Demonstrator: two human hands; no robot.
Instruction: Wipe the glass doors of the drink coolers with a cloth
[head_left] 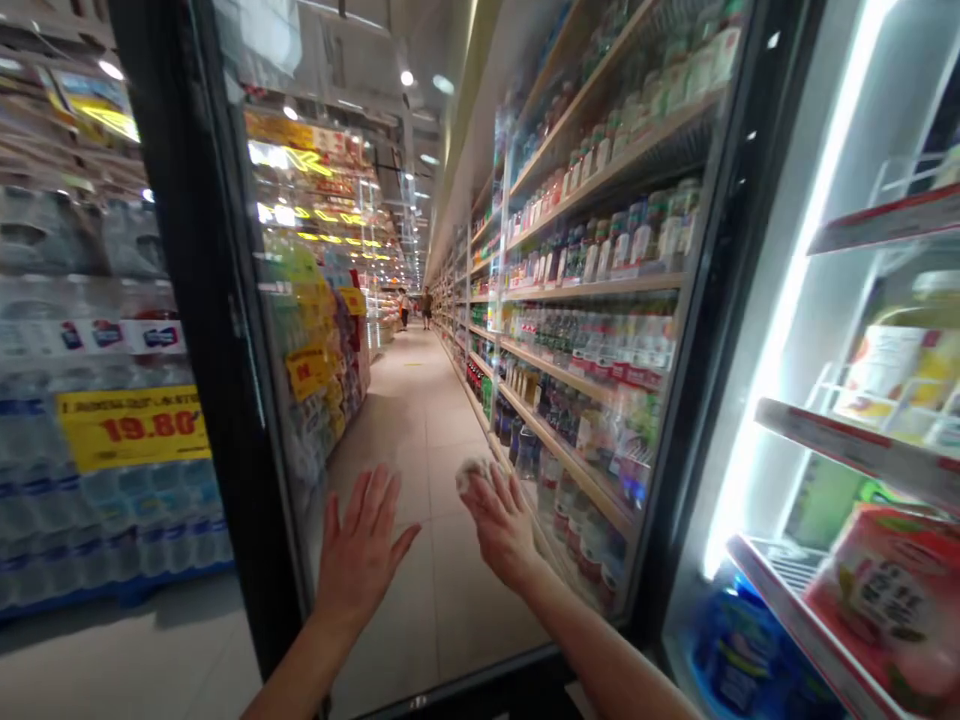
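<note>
A glass cooler door with a black frame stands swung out in front of me. My left hand is spread flat at the lower left of the pane, its palm toward the glass and nothing in it. To its right, my right hand presses a crumpled whitish cloth at the glass under its fingers. Most of the cloth is hidden by that hand. Shelves of bottles and the aisle show in the pane; whether through it or mirrored I cannot tell everywhere.
On the right, the lit cooler holds wire shelves with bottles and a pink pack. Packs of bottled water are stacked at left behind a yellow price sign. Distant people stand far down the aisle.
</note>
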